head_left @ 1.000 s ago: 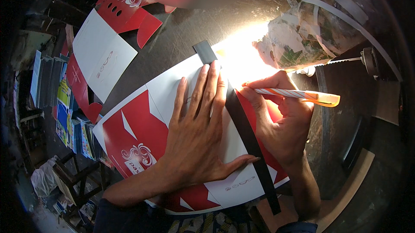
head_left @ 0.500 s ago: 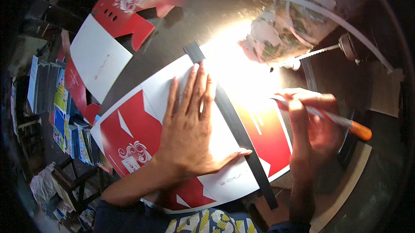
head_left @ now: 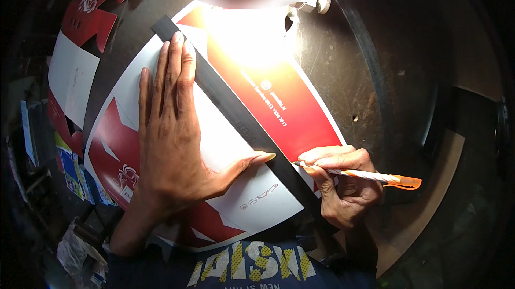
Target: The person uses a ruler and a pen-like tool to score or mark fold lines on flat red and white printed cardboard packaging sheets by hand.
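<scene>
Pen (head_left: 375, 177) pinched between thumb and fingertips, my right hand (head_left: 343, 203) rests at the near right of a red-and-white printed sheet (head_left: 214, 133), its grip set close to the tip, most likely for fine control. The tip sits just beside the right edge of a long black strip (head_left: 252, 132), though whether it touches the strip I cannot tell. My left hand (head_left: 174, 138) lies flat and empty across the sheet, four fingers straight with narrow gaps, thumb stretched wide. Fingertips press the strip toward its far end and the thumb meets it nearer to me, a spread that probably stops the strip from swinging. The strip runs aslant from far left to near right, its far end jutting beyond the sheet, presumably so its straight side spans the print. The sheet lies flat on the dark table (head_left: 354, 85), which gives it firm backing. Bright light (head_left: 247, 37) washes out its far part. Another red-and-white printed card (head_left: 75, 79) lies at far left, well apart from my hands; a curved brown strip (head_left: 429, 203) lies at right.
</scene>
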The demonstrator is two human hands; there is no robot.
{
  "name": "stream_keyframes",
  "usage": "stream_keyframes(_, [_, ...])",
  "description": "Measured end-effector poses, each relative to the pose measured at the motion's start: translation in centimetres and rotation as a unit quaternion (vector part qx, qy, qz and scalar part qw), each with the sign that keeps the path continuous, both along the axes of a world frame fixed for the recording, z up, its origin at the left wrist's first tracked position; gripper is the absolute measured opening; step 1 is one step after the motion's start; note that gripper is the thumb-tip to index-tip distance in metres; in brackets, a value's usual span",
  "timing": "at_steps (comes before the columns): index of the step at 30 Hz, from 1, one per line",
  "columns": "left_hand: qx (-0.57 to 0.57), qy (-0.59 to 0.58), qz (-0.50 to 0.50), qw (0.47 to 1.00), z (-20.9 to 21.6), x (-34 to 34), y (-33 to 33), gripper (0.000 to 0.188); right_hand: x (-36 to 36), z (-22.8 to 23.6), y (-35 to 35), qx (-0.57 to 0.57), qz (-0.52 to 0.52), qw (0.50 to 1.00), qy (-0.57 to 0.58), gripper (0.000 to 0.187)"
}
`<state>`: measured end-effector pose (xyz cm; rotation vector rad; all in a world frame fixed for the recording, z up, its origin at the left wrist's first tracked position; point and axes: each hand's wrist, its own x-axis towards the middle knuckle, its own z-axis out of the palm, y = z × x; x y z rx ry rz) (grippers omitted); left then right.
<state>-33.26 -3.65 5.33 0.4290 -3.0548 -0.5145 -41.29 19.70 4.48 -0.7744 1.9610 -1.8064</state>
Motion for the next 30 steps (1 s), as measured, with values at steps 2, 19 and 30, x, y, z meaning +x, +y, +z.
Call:
stream_keyframes(2, [-0.002, 0.000, 0.003, 1.000, 0.2, 0.1, -0.1, 0.140, 0.0, 0.0, -0.1, -0.007, 0.001, 1.000, -0.006, 0.021])
stream_keyframes(19, [-0.002, -0.005, 0.001, 1.000, 0.3, -0.1, 0.1, 0.140, -0.3, 1.9, -1.1, 0.088, 0.037, 0.986, 0.133, 0.020])
stream_keyframes(30, [-0.001, 0.005, 0.006, 1.000, 0.4, 0.1, 0.3, 0.139, -0.1, 2.5, -1.0, 0.132, 0.046, 0.973, 0.181, 0.019])
